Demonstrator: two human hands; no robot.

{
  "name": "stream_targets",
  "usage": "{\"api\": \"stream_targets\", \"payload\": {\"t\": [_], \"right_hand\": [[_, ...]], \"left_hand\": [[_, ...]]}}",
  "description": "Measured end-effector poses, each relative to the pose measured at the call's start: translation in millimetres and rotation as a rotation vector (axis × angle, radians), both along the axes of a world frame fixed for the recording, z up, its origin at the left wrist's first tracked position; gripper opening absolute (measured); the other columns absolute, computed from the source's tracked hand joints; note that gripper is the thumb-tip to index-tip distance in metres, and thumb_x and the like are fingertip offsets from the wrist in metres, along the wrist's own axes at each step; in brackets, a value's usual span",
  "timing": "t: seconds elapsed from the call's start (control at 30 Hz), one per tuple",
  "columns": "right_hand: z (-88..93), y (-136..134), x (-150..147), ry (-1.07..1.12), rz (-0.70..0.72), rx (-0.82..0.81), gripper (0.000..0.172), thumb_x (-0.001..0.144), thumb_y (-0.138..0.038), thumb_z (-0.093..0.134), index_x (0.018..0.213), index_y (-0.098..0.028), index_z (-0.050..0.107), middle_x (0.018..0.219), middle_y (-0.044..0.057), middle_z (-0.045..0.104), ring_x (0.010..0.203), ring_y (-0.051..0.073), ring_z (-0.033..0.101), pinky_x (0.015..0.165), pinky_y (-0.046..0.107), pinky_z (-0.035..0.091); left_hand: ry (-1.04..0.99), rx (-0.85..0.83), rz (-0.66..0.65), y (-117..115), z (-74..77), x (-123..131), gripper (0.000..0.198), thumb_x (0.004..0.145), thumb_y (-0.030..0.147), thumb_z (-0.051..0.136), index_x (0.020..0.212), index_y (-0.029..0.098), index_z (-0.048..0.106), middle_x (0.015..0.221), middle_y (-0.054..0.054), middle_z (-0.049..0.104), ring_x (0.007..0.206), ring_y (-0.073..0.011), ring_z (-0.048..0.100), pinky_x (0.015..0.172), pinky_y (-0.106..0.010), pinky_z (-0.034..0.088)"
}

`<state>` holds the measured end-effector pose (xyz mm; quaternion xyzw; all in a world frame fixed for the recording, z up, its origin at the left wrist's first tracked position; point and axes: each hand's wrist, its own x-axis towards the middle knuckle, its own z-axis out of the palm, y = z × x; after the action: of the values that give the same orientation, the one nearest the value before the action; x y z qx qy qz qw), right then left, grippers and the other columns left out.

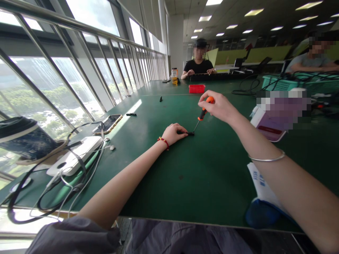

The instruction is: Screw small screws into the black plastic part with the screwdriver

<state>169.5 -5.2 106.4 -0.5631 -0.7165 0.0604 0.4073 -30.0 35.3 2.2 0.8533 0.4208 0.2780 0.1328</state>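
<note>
My left hand [173, 134] rests on the green tabletop [164, 180], its fingers pinching one end of a small black part [190, 133]. Over that part, my right hand [219, 107] grips a screwdriver [203, 113] by its orange and black handle. The metal shaft slants down to the left, and its tip meets or nearly meets the right end of the black part; contact is too small to tell. Two similar small black pieces lie farther up the table, one [131, 114] to the left and another [160, 99] near the middle.
A red tray [197, 89] stands ahead, with a co-worker [200, 63] seated beyond it. Left are a phone [108, 124], a white power strip [75, 155] and tangled cables. At right stand a propped pink-screened device [272, 123] and a teal basket [299, 84]; a blue-and-white packet [262, 208] lies under my right forearm.
</note>
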Motion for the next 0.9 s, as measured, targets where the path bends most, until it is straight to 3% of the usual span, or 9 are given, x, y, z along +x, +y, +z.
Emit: {"api": "stream_targets", "payload": {"t": [0.1,0.27,0.47,0.6,0.9], "right_hand": [[-0.2,0,1,-0.011,-0.021,0.010,0.032,0.078,-0.048,0.048,0.069,-0.021,0.062,0.070,0.004,0.061,0.066,0.018,0.053,0.061,0.031,0.036],[-2.4,2,1,0.002,-0.017,0.024,0.020,0.069,-0.034,0.058,0.085,-0.022,0.061,0.074,0.001,0.061,0.063,0.016,0.051,0.059,0.029,0.036],[-3.5,2,-1,-0.005,-0.079,0.113,0.022,0.074,-0.038,0.055,0.061,-0.020,0.056,0.059,0.002,0.053,0.058,0.016,0.047,0.058,0.030,0.034],[-2.3,-2,-7,0.015,-0.048,0.183,0.018,0.074,-0.034,0.054,0.062,-0.020,0.057,0.060,0.002,0.055,0.057,0.015,0.046,0.056,0.028,0.033],[-5.8,-5,-14,-0.032,-0.013,0.168,0.021,0.073,-0.035,0.054,0.060,-0.019,0.056,0.055,0.000,0.050,0.053,0.012,0.041,0.053,0.027,0.030]], "left_hand": [[0.000,-0.005,0.000,0,-0.3,0,0.013,0.074,0.030,0.067,0.083,0.022,0.073,0.088,-0.002,0.068,0.085,-0.0176,0.059,0.089,-0.033,0.046],[0.001,0.004,-0.002,1,-1.3,0,0.014,0.074,0.030,0.068,0.083,0.021,0.074,0.089,-0.003,0.068,0.085,-0.0177,0.059,0.089,-0.033,0.046],[0.022,0.007,0.011,0,0.1,0,0.015,0.075,0.030,0.067,0.084,0.021,0.073,0.089,-0.003,0.068,0.085,-0.0173,0.059,0.088,-0.032,0.046],[0.047,0.011,0.048,-5,2.7,4,0.016,0.075,0.032,0.067,0.084,0.022,0.074,0.090,-0.003,0.067,0.085,-0.0180,0.059,0.084,-0.032,0.047],[0.060,0.031,0.037,-11,1.9,12,0.014,0.075,0.032,0.067,0.083,0.022,0.073,0.090,-0.002,0.067,0.086,-0.0185,0.058,0.085,-0.032,0.046]]}}
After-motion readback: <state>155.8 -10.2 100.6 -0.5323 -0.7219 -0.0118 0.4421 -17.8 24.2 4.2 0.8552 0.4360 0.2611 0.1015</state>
